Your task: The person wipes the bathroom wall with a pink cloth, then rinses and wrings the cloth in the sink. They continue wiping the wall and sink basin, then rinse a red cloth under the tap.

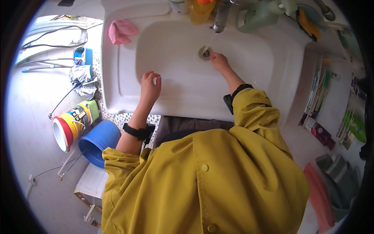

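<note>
My left hand (150, 86) hovers over the left side of the white sink basin (183, 84). Its fingers are curled, and thumb and finger form a small loop through which white shows; I see nothing in it. Close beside the drain (204, 53), my right hand (219, 62) is closed, and whatever it may hold is hidden. A thin pale streak, which looks like water, runs between the tap (221, 18) and the drain. On the sink's left ledge lies a crumpled pink cloth (121, 31).
Along the back rim stand a green pump bottle (257, 17), a yellow bottle (201, 11) and a white container (179, 6). An orange-yellow sponge (307, 24) is at the back right. Left of the sink are a blue bucket (102, 140) and stacked buckets (68, 128).
</note>
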A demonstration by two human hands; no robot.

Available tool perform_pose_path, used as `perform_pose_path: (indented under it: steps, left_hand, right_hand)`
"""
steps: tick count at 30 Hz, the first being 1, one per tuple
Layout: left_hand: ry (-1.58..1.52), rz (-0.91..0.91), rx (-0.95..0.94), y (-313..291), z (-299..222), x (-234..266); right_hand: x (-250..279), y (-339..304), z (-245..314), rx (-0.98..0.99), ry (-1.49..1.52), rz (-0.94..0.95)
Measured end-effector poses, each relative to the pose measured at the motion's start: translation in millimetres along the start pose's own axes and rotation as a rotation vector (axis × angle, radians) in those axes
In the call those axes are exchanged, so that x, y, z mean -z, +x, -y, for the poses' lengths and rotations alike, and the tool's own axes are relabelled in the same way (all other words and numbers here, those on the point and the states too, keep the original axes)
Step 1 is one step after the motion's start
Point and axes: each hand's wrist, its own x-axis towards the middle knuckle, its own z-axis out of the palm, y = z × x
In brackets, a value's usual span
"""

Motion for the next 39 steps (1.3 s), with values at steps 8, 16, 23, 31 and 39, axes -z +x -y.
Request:
perform_pose_path:
  steps: [8,16,23,31,39]
  left_hand:
    - [0.010,0.043,0.059,-14.3,5.8,4.1]
    - [-0.014,0.026,0.031,-10.7,1.1,1.5]
    - [-0.055,0.009,0.018,-5.2,2.6,-7.8]
    - [-0.121,0.020,0.028,-0.4,3.7,-16.0]
    - [-0.126,0.033,0.009,9.5,11.4,-20.2]
  right_hand:
    - [-17.7,24.9,-13.6,-0.080,-0.003,0.041]
    - [-21.9,16.8,5.7,-0.157,0.070,-0.004]
    - [17.8,16.0,49.2,-0.632,1.694,0.188]
    - [75.2,-1.2,85.4,-0.669,1.984,0.177]
    - [91.6,3.4,141.2,-0.462,1.949,0.022]
